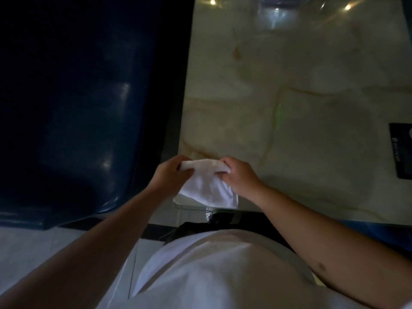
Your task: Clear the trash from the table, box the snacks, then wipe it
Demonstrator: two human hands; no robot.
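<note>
A white cloth (207, 186) hangs over the near left corner of the glossy beige marble table (301, 112). My left hand (170, 172) pinches its upper left end, and my right hand (239, 175) grips its upper right end. The top edge of the cloth is bunched between the two hands, and the rest droops down past the table's front edge. No trash or snacks show on the visible tabletop.
A dark blue leather sofa (84, 130) runs along the table's left side. A black flat device (401, 150) lies at the table's right edge. A clear container (281, 3) stands at the far end. Pale floor tiles (33, 253) lie at lower left.
</note>
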